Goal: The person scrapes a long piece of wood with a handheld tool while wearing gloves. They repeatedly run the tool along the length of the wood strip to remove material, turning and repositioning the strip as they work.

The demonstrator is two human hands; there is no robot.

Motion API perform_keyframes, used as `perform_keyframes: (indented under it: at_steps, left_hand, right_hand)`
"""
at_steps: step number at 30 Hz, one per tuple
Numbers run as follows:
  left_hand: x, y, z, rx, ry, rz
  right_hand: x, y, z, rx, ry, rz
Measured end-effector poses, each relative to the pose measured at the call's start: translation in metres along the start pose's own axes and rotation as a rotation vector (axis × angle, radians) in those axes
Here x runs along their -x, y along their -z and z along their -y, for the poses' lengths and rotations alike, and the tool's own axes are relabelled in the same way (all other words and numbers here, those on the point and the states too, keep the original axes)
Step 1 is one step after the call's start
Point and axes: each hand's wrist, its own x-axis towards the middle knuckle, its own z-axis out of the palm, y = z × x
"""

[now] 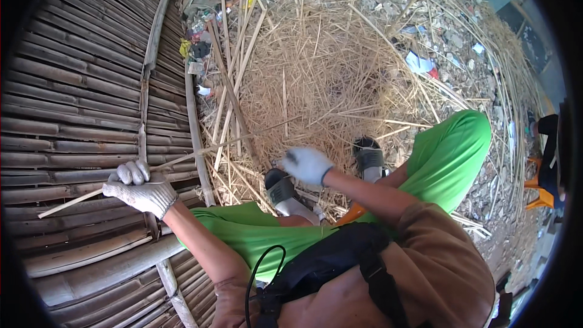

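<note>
Readable text: none.
Flat white, blue and red scrap (419,64) on the grey rubble (452,36): any print is too small to read.
Crumpled yellow, plastic-looking wrapper (184,48) beside the brown bamboo panel (79,85): nothing legible.
Dark grey strapped sandal (282,191): no lettering can be made out.

Below me, the ground (511,237) is carrying a broad, loose litter of straw-coloured shavings (346,54). On my left, long split strips (245,61) are lying over it. Beyond and to my right, stony rubble (385,6) is showing, a white-and-red scrap (419,63) lying there. I'm resting both grey sandals (281,189) among the litter.
</note>
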Motion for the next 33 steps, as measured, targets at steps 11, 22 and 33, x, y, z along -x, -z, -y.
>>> perform_keyframes:
  at_steps: [11,22,33]
  left_hand:
    - [0.003,0.021,0.005,-0.029,0.003,0.042]
    - [-0.002,0.030,0.002,0.023,0.035,-0.076]
    - [0.010,-0.017,0.003,0.233,0.262,0.244]
  right_hand:
    - [-0.001,-0.001,-0.087,0.062,-0.341,0.138]
    - [0.003,0.006,-0.159,0.178,-0.530,0.138]
    - [-0.013,-0.008,0.120,-0.194,0.229,-0.056]
